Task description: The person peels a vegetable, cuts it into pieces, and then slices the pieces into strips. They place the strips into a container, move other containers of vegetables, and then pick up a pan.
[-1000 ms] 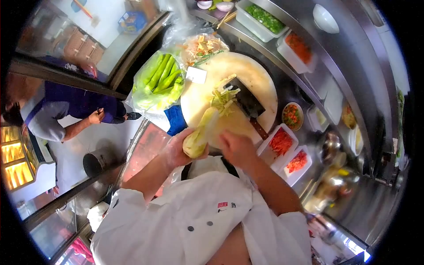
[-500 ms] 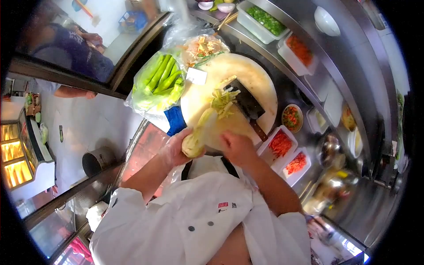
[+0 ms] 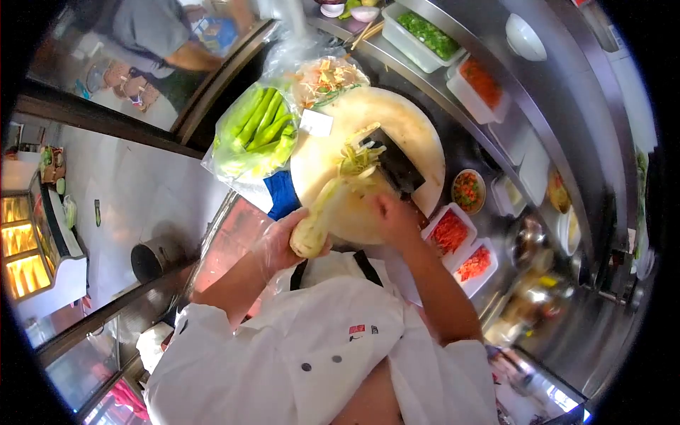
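My left hand, in a thin clear glove, is closed around the thick end of a pale stalk vegetable. Its yellow-green leafy top rests on the round cutting board, against the cleaver. The cleaver lies flat, its dark blade on the board and its handle towards me on the right. My right hand is over the handle's side of the board, blurred. It hides part of the handle, so I cannot see whether its fingers grip it.
A clear bag of long green vegetables stands left of the board, with a bag of mixed scraps behind. Trays of chopped red pieces and a small bowl sit at right. Beyond the window frame is another person's arm.
My right hand has moved right and slightly forward, towards the cleaver's handle. My left hand and the stalk have barely shifted. Beyond the window, a person in grey has come into view.
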{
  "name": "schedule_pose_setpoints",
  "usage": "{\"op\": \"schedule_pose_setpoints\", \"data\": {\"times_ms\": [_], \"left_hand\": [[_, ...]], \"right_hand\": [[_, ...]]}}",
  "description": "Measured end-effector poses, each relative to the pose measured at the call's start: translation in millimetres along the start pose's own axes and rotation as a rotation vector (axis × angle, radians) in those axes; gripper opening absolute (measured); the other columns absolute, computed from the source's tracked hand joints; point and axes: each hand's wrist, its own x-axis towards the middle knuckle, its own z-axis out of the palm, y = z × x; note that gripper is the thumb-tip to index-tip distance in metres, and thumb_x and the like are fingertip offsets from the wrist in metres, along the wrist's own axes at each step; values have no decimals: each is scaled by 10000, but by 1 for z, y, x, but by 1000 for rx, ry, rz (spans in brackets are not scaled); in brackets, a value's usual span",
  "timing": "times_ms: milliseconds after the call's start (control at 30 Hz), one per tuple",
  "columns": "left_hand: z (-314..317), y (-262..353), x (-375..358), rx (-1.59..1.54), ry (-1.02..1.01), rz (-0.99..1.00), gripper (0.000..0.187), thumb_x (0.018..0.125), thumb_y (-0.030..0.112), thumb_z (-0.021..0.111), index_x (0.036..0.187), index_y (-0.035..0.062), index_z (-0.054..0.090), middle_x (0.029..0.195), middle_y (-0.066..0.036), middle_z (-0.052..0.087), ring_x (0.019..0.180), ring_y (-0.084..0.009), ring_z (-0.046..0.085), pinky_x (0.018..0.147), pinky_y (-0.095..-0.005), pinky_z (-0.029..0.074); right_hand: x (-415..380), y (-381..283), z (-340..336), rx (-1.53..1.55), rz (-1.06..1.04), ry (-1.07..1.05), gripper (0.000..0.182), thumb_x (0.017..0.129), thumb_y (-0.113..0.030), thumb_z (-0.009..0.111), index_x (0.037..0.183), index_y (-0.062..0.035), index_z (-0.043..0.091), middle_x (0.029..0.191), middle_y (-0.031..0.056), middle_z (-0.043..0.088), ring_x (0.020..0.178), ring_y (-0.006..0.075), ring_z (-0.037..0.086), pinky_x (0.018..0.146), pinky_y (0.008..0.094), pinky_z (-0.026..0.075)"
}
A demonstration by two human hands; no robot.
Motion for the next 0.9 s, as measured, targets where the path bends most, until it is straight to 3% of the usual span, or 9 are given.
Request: {"op": "schedule_pose_setpoints", "data": {"times_ms": [100,167,267,333,467,667,733,833,900], "left_hand": [[17,1,-3,-102,-2,52,464,1033,462,498,1284,79,573,1097,-174,669,897,-327,674,776,-480,547],[26,3,-3,-96,131,77,454,1028,462,509,1280,89,572,1110,-158,666,886,-333,674,733,-472,542],[27,5,-6,-53,105,81,453,1018,465,532,1267,89,574,1109,-149,669,881,-342,679,707,-469,543],[11,4,-1,-61,81,47,453,1012,459,546,1270,88,569,1112,-149,669,882,-345,682,715,-477,552],[-8,3,3,-80,43,-4,456,1005,447,569,1267,73,564,1088,-148,676,892,-356,686,758,-499,573],[28,3,-8,-128,222,137,503,994,497,588,1260,70,584,1085,-154,673,898,-353,677,778,-499,581],[8,0,0,-137,164,133,522,993,513,583,1270,71,586,1101,-160,669,903,-349,677,776,-489,583],[-1,2,-1,-121,77,108,554,994,539,568,1284,67,592,1114,-169,666,910,-342,676,770,-470,585],[0,12,0,-94,53,96,568,996,549,559,1288,63,596,1111,-172,669,911,-339,675,765,-460,585]], "right_hand": [[-27,-37,17,29,-123,-89,280,1008,-340,570,1005,-75,658,841,212,686,814,429,680,719,539,520],[-38,-67,12,155,-135,-125,309,1013,-366,577,958,-75,664,835,203,686,799,425,673,698,509,524],[-22,-46,21,79,-193,-52,319,1014,-373,571,964,-73,666,841,205,687,796,433,670,693,516,524],[5,-10,26,8,-50,10,345,1018,-398,564,987,-73,678,841,214,688,800,433,673,690,520,523],[30,45,18,-71,13,198,370,1021,-417,564,1016,-69,688,830,234,683,797,438,673,689,515,525],[3,-12,-8,-5,71,108,342,1023,-384,580,1014,-60,686,842,225,686,794,431,670,686,489,512],[-1,-20,-3,28,76,120,337,1023,-378,584,1013,-56,684,850,221,688,795,429,667,685,481,509],[1,16,29,56,-40,333,337,1027,-368,574,1001,-48,676,870,222,682,823,427,663,699,473,507],[5,31,36,61,136,92,342,1046,-363,508,1007,-51,645,865,228,680,814,463,657,719,551,506]]}}
